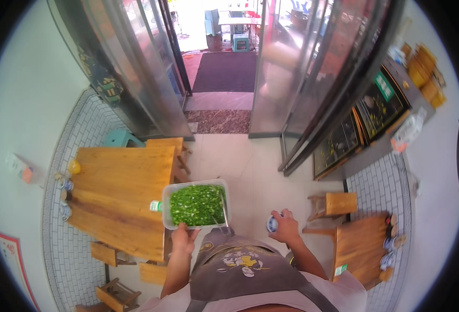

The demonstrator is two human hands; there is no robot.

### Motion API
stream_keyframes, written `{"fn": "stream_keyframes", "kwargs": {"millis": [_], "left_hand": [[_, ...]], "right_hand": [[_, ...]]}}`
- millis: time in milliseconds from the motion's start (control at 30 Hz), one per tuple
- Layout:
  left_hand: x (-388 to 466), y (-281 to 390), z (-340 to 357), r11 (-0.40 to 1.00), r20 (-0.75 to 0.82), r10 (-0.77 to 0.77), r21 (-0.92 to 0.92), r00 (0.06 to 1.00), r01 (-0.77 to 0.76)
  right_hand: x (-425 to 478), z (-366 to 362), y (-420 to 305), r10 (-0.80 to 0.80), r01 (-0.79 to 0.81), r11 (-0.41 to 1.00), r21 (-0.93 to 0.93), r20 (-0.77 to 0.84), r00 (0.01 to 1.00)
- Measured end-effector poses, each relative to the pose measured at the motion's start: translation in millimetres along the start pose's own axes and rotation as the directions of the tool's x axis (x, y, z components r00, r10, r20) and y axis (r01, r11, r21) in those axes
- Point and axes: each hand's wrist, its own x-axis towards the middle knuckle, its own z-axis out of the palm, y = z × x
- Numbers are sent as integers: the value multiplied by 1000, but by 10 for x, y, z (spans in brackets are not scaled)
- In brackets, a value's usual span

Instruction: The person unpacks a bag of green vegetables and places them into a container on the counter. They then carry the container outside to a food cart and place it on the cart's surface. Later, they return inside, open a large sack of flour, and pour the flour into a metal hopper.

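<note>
My left hand (pixel 183 238) grips the near edge of a clear plastic container (pixel 167 195) filled with chopped green onions (pixel 194 204). Metal tongs (pixel 224 206) lean inside its right side, their other end sticking out over the near rim. My right hand (pixel 285 228) holds a small blue-and-white jar or cup (pixel 272 223) from above, out to the right of the container. A grey apron (pixel 249 269) with a printed design covers my front.
A wooden table (pixel 124 187) with small jars along the wall stands at left, stools (pixel 104 253) beside it. At right are another wooden table (pixel 360 241), a stool (pixel 340 202) and a dark cabinet (pixel 379 105). Ahead, glass doors flank a doorway with a dark mat (pixel 225 72).
</note>
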Motion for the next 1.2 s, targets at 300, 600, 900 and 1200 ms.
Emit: {"fn": "stream_keyframes", "kwargs": {"millis": [300, 600, 900, 1200], "left_hand": [[2965, 1342, 2662, 988, -43, 47, -142, 998, -52], [5606, 3102, 5287, 999, 16, -29, -24, 999, 29], [8348, 4924, 7255, 996, 18, -38, -75, 999, 39], [11252, 6314, 8931, 996, 2, -61, -61, 998, 61]], "right_hand": [[4169, -724, -407, -80, 80, 997, 21, -13, 997], [7640, -1787, -907, -62, 60, 988, 140, 8, 998], [11725, -2267, -1291, 6, 5, 993, 118, -94, 996], [15063, -2846, -1226, 48, -47, 999, 10, -140, 989]]}}
